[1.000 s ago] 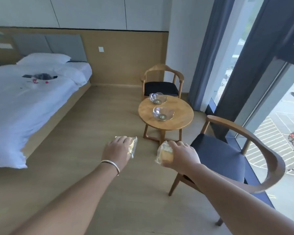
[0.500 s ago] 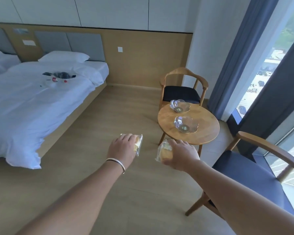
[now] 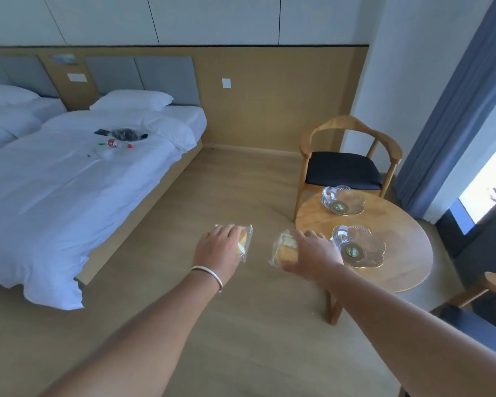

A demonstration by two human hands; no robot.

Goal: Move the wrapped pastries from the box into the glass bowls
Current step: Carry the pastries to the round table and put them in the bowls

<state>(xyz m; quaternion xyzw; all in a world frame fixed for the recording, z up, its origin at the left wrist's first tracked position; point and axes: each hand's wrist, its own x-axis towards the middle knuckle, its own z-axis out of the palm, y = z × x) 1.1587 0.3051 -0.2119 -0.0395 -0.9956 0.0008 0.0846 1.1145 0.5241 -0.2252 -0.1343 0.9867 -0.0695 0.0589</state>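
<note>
My left hand grips a wrapped pastry in clear plastic, held out over the wooden floor. My right hand grips a second wrapped pastry, just left of the round wooden table. Two flower-shaped glass bowls stand on that table: the near bowl close to my right hand's knuckles, and the far bowl toward the back edge. Both bowls look empty apart from a green label at the bottom. The box is not in view.
A wooden chair with a dark seat stands behind the table, and another chair sits at the lower right. A bed with white bedding fills the left, with a bottle and dark items on it. Blue curtains hang at the right.
The view has swung left and come closer to the table, which now sits right beside my right hand. Both hands still hold their pastries, stretched forward.
</note>
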